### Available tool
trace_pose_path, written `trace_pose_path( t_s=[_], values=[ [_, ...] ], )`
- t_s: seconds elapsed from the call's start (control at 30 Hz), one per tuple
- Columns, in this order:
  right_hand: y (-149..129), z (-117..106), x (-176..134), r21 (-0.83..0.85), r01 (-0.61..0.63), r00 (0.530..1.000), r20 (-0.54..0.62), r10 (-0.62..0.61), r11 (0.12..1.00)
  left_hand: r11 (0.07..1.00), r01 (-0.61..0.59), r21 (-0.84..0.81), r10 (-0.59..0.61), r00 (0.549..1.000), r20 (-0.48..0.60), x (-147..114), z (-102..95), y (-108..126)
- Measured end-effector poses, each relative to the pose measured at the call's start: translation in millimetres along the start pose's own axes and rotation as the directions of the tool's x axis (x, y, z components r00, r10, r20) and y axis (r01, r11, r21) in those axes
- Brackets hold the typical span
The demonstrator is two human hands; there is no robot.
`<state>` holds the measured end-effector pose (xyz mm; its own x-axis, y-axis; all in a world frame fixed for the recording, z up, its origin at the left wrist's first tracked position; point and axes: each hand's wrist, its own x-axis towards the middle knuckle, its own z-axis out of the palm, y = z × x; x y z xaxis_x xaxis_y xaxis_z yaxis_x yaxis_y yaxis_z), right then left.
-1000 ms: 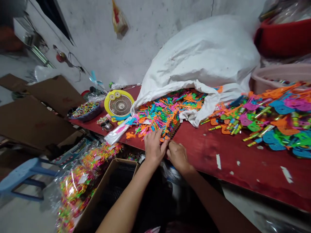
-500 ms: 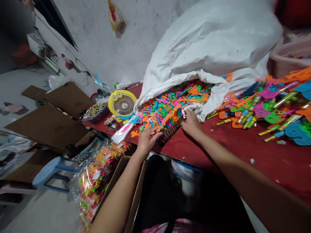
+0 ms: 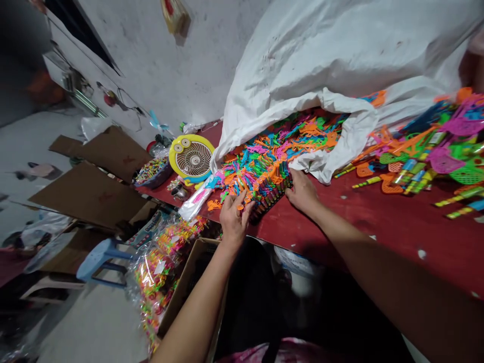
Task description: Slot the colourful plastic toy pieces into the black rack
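A tightly packed row of small colourful plastic pieces (image 3: 273,187), with orange tops and dark sides, stands at the table's front edge. My left hand (image 3: 233,219) is at its left end, fingers bent around the orange tops. At the opposite end, my right hand (image 3: 303,194) presses its curled fingers against the side. Behind the row, a loose heap of similar bright pieces (image 3: 249,160) spills from the mouth of a big white woven sack (image 3: 295,65). Just what lies under my fingertips is partly hidden.
A yellow fan (image 3: 194,160) and a basket of small coloured bits (image 3: 153,171) stand at the left of the red table (image 3: 340,222). Colourful bat-shaped toys and tubes (image 3: 434,156) lie at right. Below are an open carton (image 3: 181,287), filled clear bags (image 3: 155,275) and a blue stool (image 3: 100,259).
The view has shifted, so most of the scene sits differently in the picture. Both hands stay at the two ends of the row; my left fingers have moved slightly over the orange tops.
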<state>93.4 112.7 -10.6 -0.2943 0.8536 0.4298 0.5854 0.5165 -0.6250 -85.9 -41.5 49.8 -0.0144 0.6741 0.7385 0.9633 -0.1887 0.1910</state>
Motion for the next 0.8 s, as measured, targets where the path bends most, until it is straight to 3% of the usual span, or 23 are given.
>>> trace_pose_path(
  t_s=[0.1, 0.3, 0.8],
  values=[
    [0.6, 1.2, -0.2, -0.015, -0.004, 1.0, 0.005, 0.004, 1.0, 0.998, -0.001, -0.065, -0.001, 0.999, -0.044, -1.6, 2.5, 0.7],
    [1.5, 2.2, -0.2, -0.006, 0.006, 1.0, -0.006, -0.006, 1.0, 0.998, 0.04, -0.039, -0.043, 0.996, -0.082, -8.0, 5.9, 1.3],
    [2.4, -0.1, 0.5, -0.014, 0.023, 1.0, 0.014, -0.023, 1.0, 0.999, 0.035, -0.004, -0.034, 0.985, 0.167, 1.9, -9.2, -1.0]
  ],
)
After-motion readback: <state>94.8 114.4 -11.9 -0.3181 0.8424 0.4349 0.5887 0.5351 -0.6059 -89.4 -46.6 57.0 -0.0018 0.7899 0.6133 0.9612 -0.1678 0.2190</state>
